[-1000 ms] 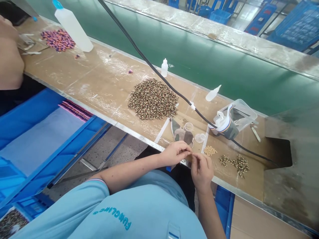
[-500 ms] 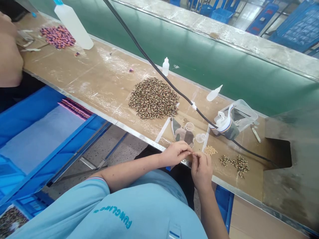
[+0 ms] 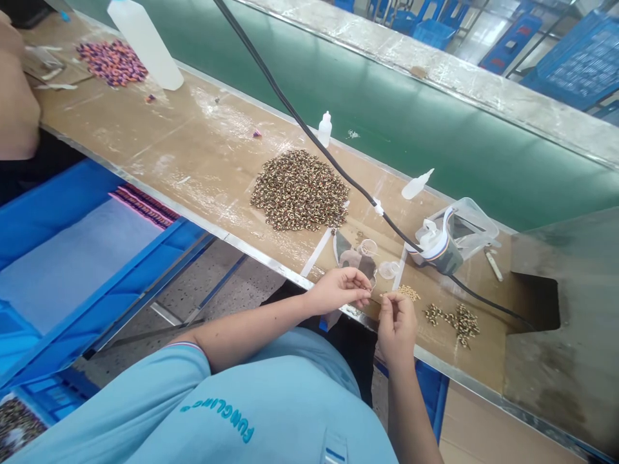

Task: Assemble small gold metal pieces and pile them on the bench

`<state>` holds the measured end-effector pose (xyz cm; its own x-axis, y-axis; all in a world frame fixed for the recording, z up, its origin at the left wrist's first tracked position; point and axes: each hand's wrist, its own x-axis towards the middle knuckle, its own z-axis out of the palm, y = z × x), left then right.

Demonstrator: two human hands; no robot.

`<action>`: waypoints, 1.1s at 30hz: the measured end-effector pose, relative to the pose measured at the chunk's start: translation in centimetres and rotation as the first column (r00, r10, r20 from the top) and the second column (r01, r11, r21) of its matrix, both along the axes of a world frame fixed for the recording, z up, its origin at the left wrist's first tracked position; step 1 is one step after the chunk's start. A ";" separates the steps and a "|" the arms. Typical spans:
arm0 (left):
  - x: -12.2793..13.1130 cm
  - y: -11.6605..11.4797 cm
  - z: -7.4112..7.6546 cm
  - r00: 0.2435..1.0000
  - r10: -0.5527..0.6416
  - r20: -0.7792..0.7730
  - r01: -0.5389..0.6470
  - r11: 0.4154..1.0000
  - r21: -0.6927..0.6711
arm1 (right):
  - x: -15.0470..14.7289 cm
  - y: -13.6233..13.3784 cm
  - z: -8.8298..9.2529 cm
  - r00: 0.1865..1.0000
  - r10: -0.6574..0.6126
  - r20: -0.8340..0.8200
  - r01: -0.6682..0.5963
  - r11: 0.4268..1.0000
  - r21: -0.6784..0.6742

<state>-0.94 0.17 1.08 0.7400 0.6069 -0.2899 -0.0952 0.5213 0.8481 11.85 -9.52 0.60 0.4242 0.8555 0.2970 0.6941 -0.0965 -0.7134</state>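
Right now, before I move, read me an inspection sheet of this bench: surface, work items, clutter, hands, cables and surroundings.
Surface: tan bench top, scuffed with white marks, metal front edge.
Work items: heap of brown patterned beads, small pile of pale beads, dark bead clusters.
Clutter: small squeeze bottle, second squeeze bottle, clear plastic box.
Hands: left hand and right hand pinch at the fingertips; whatever they hold is too small to tell.
Cables: one black cable runs over the bench, past the box.
Surroundings: green conveyor belt, blue crate below, co-worker's arm at far left.
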 end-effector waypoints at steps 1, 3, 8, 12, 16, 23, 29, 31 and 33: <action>0.0 0.2 0.1 0.999 0.016 0.029 -0.014 0.998 -0.065 | 0.2 0.1 0.1 1.000 -0.004 -0.026 0.004 1.000 -0.011; -0.1 0.6 0.2 0.996 0.052 0.070 -0.042 0.989 -0.139 | 0.5 0.3 0.5 0.999 0.000 -0.034 0.000 1.000 -0.017; -0.3 1.0 0.4 0.989 0.083 0.124 -0.053 0.972 -0.228 | 1.4 1.1 1.7 0.986 0.029 0.165 -0.029 1.000 0.001; -0.4 1.1 0.4 0.987 0.079 0.138 -0.043 0.968 -0.247 | 2.2 1.7 2.5 0.933 0.083 0.350 -0.082 0.996 -0.018; -0.5 1.2 0.2 0.988 0.061 0.143 -0.026 0.971 -0.236 | 3.3 2.2 3.0 0.848 0.157 0.507 -0.141 0.988 -0.070; -0.5 1.2 0.1 0.993 0.015 0.118 0.007 0.983 -0.184 | 5.6 3.6 4.5 0.670 0.193 0.717 -0.109 0.981 -0.163; -0.5 1.2 0.5 0.993 0.014 0.118 0.007 0.984 -0.177 | 6.0 4.8 4.9 0.616 0.275 0.738 -0.165 0.961 -0.220; -0.4 1.2 0.6 0.992 0.015 0.126 0.008 0.984 -0.178 | 5.9 5.0 5.0 0.590 0.292 0.753 -0.170 0.956 -0.237; -0.4 1.2 0.6 0.991 0.013 0.132 0.010 0.984 -0.176 | 5.8 5.1 5.1 0.556 0.321 0.767 -0.177 0.947 -0.268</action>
